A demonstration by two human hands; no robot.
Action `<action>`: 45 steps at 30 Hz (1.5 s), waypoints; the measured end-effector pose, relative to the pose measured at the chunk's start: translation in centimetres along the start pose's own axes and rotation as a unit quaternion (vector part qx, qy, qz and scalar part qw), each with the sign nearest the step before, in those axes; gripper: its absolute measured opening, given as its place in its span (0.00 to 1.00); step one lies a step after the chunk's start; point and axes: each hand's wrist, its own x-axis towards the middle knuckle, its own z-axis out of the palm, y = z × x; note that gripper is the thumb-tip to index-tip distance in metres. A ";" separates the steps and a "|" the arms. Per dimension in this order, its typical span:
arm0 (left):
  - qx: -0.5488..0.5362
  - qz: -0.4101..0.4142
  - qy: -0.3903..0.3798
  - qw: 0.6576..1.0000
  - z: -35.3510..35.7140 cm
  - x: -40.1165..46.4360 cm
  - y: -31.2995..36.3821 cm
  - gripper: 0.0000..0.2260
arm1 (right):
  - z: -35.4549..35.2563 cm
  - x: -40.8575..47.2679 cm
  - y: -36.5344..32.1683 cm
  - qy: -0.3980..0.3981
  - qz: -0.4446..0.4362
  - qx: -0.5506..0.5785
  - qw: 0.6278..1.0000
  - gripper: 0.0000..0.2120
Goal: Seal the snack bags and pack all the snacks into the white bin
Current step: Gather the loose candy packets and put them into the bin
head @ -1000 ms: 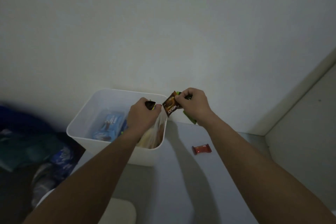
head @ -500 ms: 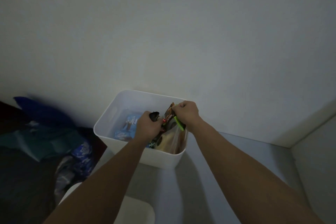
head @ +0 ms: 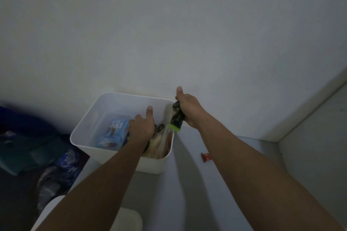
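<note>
The white bin (head: 88, 120) stands on the grey surface against the wall. Blue snack packets (head: 115, 131) lie inside it on the left. My left hand (head: 142, 127) is down in the bin with its forefinger straight, its other fingers curled at the top of a clear snack bag (head: 163, 142) by the right wall. My right hand (head: 189, 108) grips a dark packet with a green edge (head: 176, 120) over the bin's right rim, thumb pointing up. A small red snack (head: 206, 157) lies on the surface right of the bin, partly behind my right forearm.
A dim heap of blue and teal bags (head: 37, 148) lies left of the bin. A white rounded object (head: 127, 219) sits at the bottom edge. The wall rises close behind the bin, and a corner ledge (head: 309, 114) runs along the right.
My left hand has sunk deeper into the bin with the clear bag. My right hand has drawn the dark packet out to the bin's right rim. The red snack is back in view.
</note>
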 end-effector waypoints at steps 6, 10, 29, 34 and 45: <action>-0.112 -0.007 0.053 0.992 0.0 0.3 -0.2 0.34 | 1.7 -0.3 0.2 -0.054 0.066 0.072 0.994 0.28; -0.082 0.062 0.083 0.991 0.2 -1.0 -1.0 0.31 | -2.4 0.6 2.0 0.054 0.017 0.168 0.984 0.17; 0.213 0.344 0.045 0.913 3.7 -2.6 -3.4 0.30 | -9.8 -2.0 19.8 0.033 -0.014 -0.577 0.816 0.13; 0.225 0.370 0.074 0.898 2.0 -2.1 -3.2 0.21 | -7.9 -1.3 13.7 0.130 -0.109 -0.385 0.907 0.10; 0.279 0.270 0.117 0.914 -5.8 1.3 -8.6 0.28 | 3.9 -3.0 2.9 0.073 -0.204 -0.329 0.919 0.19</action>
